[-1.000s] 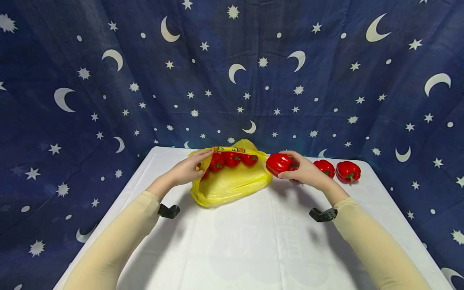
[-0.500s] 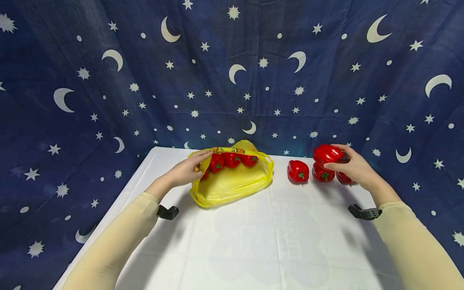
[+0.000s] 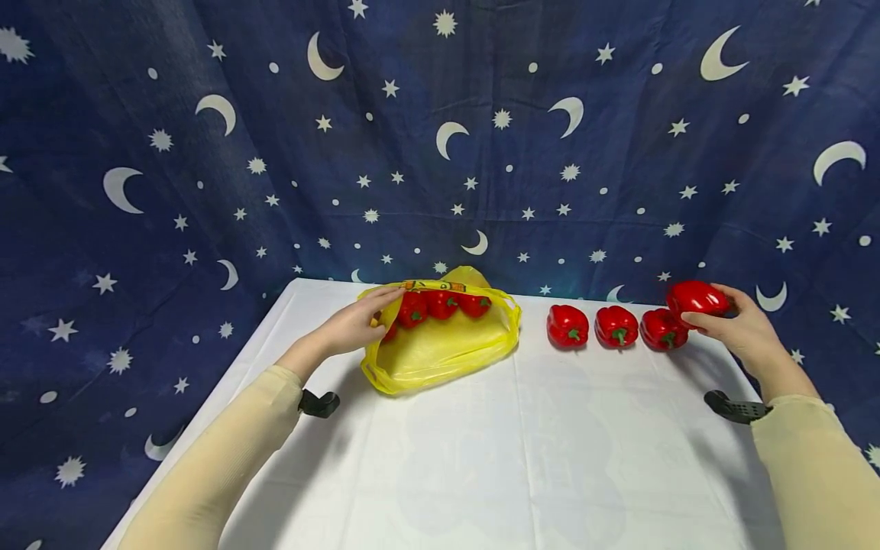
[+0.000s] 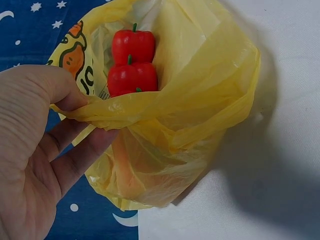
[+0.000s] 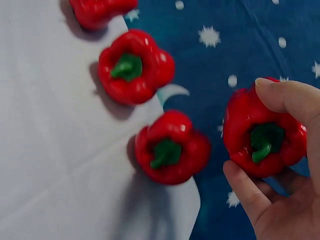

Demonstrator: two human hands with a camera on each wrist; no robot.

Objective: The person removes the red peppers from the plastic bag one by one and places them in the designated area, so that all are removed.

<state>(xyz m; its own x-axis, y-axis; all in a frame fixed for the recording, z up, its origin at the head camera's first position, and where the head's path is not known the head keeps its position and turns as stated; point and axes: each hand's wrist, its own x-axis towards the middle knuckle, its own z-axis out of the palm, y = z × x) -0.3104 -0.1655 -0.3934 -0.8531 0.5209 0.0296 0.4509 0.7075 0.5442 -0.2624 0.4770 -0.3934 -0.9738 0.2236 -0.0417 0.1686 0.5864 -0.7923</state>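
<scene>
holding a red pepper above the table's far right corner, right hand grasps it w/ curled fingers; left hand pinches the yellow bag rim, well apart.

Red pepper held aloft by table's far-right corner; yellow bag mouth open w/ peppers inside.

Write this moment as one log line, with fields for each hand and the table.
left hand: pinches yellow bag rim, peppers inside | right hand: holds red pepper above table edge | table: three peppers in row
</scene>
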